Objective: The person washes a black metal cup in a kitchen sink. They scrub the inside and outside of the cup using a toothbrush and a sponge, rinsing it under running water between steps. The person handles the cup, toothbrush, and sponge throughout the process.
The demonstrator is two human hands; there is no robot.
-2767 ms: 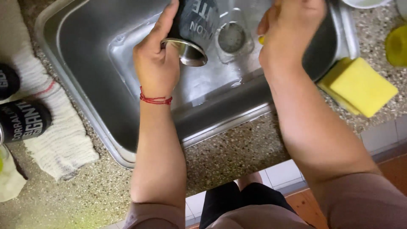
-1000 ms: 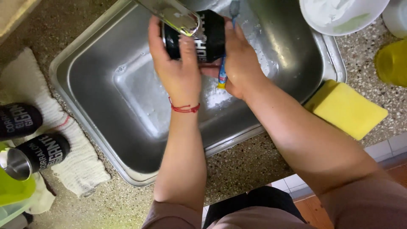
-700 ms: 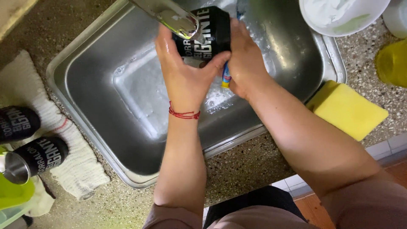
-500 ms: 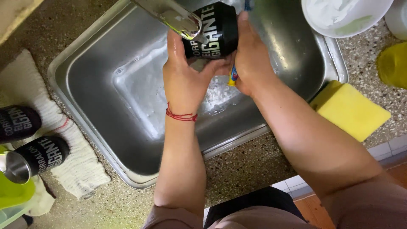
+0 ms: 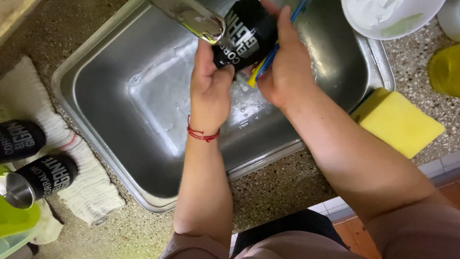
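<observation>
Both my hands hold a black cup (image 5: 249,33) with white lettering over the steel sink (image 5: 120,158), just under the chrome tap spout (image 5: 194,19). My left hand (image 5: 208,88) grips the cup from below on its left side. My right hand (image 5: 285,67) presses on its right side and also pinches a blue and yellow sponge (image 5: 266,62) against the cup. The cup's mouth is hidden from me. Wet foam lies on the sink floor below my hands.
Two more black cups (image 5: 21,139) (image 5: 45,177) lie on a white cloth (image 5: 86,187) left of the sink. A yellow sponge (image 5: 400,122) lies on the speckled counter at right, a white bowl (image 5: 388,17) and a yellow cup (image 5: 445,69) beyond it.
My hands have lifted the black cup a little farther up and to the right under the tap, and the cup has turned in my grip.
</observation>
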